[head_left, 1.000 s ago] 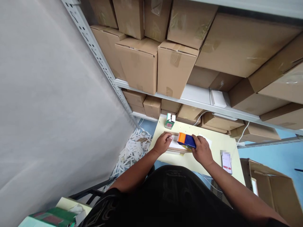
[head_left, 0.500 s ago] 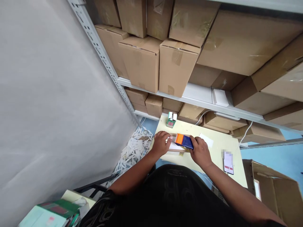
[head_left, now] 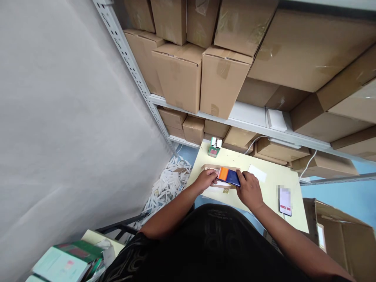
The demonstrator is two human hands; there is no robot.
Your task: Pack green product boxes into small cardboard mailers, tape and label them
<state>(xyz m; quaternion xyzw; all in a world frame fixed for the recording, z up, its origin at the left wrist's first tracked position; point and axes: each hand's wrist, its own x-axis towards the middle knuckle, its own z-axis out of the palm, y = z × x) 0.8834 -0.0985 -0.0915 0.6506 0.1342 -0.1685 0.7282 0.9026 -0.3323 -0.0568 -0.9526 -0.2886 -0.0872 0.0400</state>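
Tool [head_left: 230, 177]: one; smooth, glossy dark-blue body, flat orange end; lies over the carton [head_left: 209, 167] on the bench [head_left: 273, 184]. Right grip [head_left: 250, 190]: clamped on the tool's blue end. Left grip [head_left: 206, 180]: fingertips bunched at the orange end; whether they pinch anything, cannot tell. Carton: brown board, long and low, white showing inside. Bench: flat, smooth, pale yellow. Also on it: green box [head_left: 214, 148], small, upright, white flaps raised; white sheet [head_left: 257, 173], thin, flat; phone [head_left: 284, 201], slim, rectangular, bright-screened. Beyond: shelf [head_left: 248, 109], pale metal with slotted upright, stacked with brown cardboard boxes [head_left: 179, 76], some taped. On the floor, left: paper-like strips [head_left: 164, 182], white, narrow, loosely heaped. Right: open box [head_left: 343, 239], large, brown cardboard.
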